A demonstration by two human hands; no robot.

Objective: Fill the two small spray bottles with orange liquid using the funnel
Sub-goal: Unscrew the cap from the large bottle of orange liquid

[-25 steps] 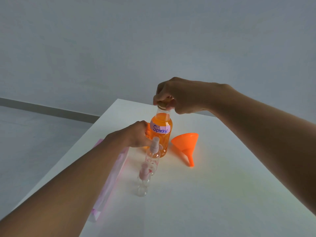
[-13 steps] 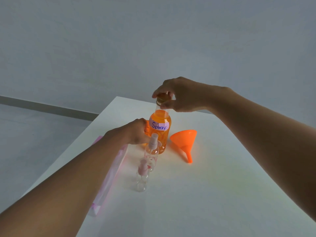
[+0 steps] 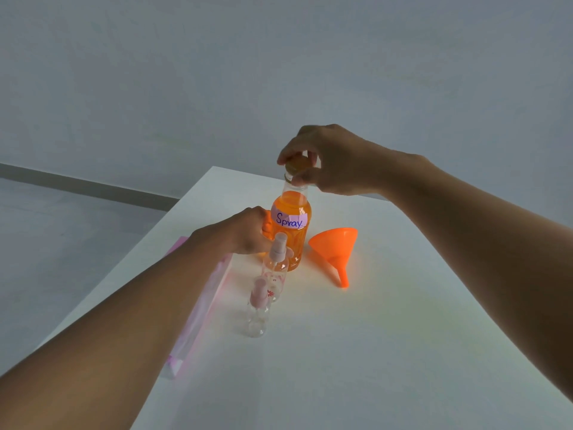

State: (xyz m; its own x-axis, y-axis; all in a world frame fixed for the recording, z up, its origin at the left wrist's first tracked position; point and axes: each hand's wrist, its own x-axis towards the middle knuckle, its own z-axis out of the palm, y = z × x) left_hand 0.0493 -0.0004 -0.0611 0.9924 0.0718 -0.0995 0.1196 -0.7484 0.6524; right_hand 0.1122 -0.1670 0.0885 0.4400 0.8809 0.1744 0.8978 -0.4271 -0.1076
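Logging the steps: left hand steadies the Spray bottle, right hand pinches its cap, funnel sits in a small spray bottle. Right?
No: the head view shows the orange funnel lying on its side on the table, beside the Spray bottle, in no bottle. The rest holds.

White table (image 3: 403, 336); plain grey wall (image 3: 279, 72); grey floor (image 3: 62, 243).

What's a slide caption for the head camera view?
Left hand steadies the orange bottle while right hand grips its cap; funnel, tall spray bottle and short spray bottle wait nearby.
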